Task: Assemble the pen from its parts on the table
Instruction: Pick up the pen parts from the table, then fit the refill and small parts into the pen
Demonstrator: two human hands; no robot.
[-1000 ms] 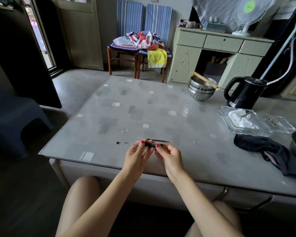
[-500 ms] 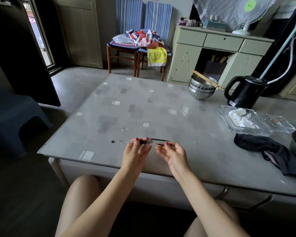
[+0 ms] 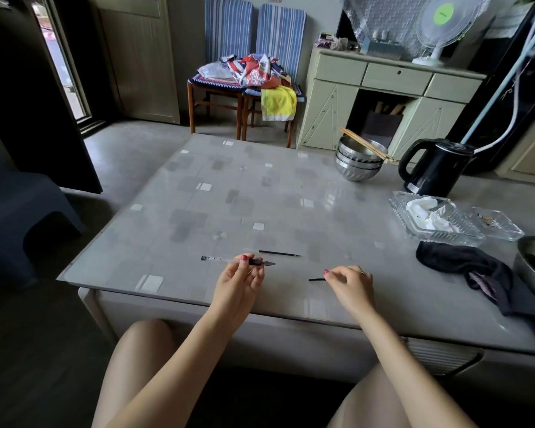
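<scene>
Here your left hand [image 3: 240,281] pinches the pen barrel [image 3: 235,260] near its dark grip end, thumb and fingertips closed around it, which leaves the clear tube free on one side and the pointed tip free on the other. You hold it just above the near edge of the bench [image 3: 260,211], level, with its long axis running left to right: the black end cap points to your left, the tapered tip to your right, toward your other hand. Your right hand [image 3: 351,281] is curled narrow, fingertips pinched on a short dark piece [image 3: 316,279] that lies low over the bench and also runs left to right; whether it touches the surface, you cannot tell from here. Beyond both hands a thin black refill [image 3: 280,253] lies flat on the bench, well apart from the barrel, parallel to it, its fine point to the right. Keeping everything on one line likely makes the next joining a straight push.
</scene>
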